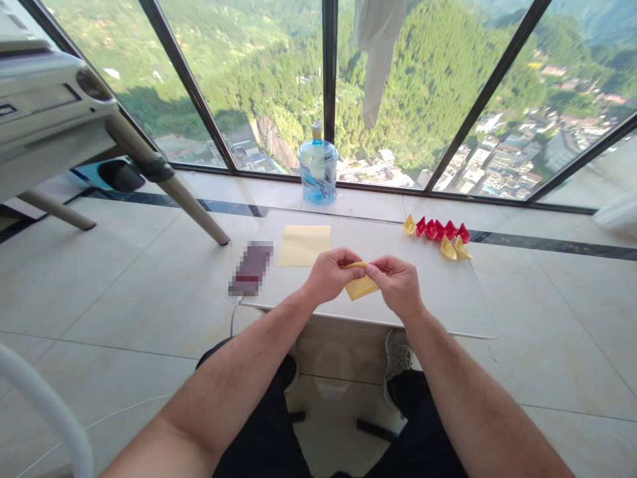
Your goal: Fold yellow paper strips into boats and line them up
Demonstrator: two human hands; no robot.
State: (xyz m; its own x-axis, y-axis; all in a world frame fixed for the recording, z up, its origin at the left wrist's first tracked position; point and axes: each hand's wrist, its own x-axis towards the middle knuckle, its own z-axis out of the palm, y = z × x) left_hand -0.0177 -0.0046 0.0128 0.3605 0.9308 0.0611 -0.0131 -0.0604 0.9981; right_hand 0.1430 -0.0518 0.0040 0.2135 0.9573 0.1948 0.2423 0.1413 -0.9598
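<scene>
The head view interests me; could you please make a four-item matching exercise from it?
1. Red folded papers
2. Blue water jug
3. Large yellow sheet
4. Left hand and right hand

A. Standing by the window
B. Pinching folded yellow paper
C. In a row beside yellow folded papers
D. Lying flat on the table

Pairs: 1-C; 2-A; 3-D; 4-B
</scene>
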